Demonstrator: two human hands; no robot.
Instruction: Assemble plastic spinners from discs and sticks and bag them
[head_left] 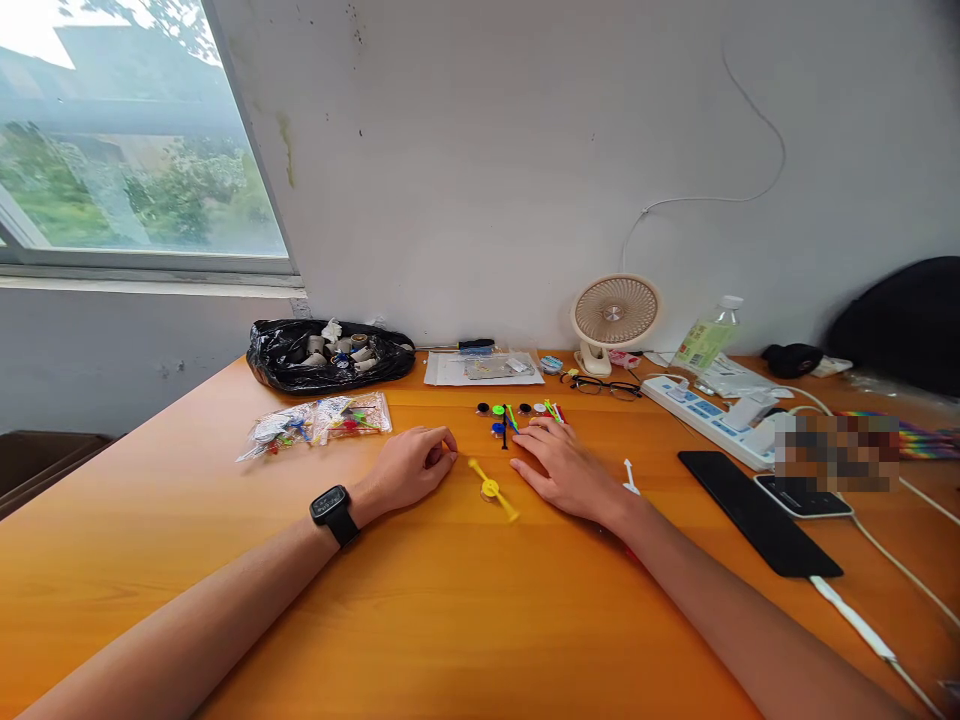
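Observation:
Between my two hands, on the wooden table, lies a yellow propeller-shaped piece (pixel 490 489) with a round hub. It looks slightly blurred. To its left rests my left hand (pixel 409 466), its fingers curled in and nothing visible in them. My right hand (pixel 559 462) lies palm down on the other side, fingers stretched out beside several small coloured parts. Among those parts are a black stick piece (pixel 505 427), a green disc (pixel 498 410) and a blue disc (pixel 497 429). A white arrow-shaped piece (pixel 630 478) sits by my right wrist.
Clear bags of coloured parts (pixel 352 416) lie at left, before a black plastic bag (pixel 274 360). Along the back are a small fan (pixel 615 312), eyeglasses (pixel 600 385) and a bottle (pixel 705 340). A power strip (pixel 697 415) and black phone (pixel 757 510) lie at right.

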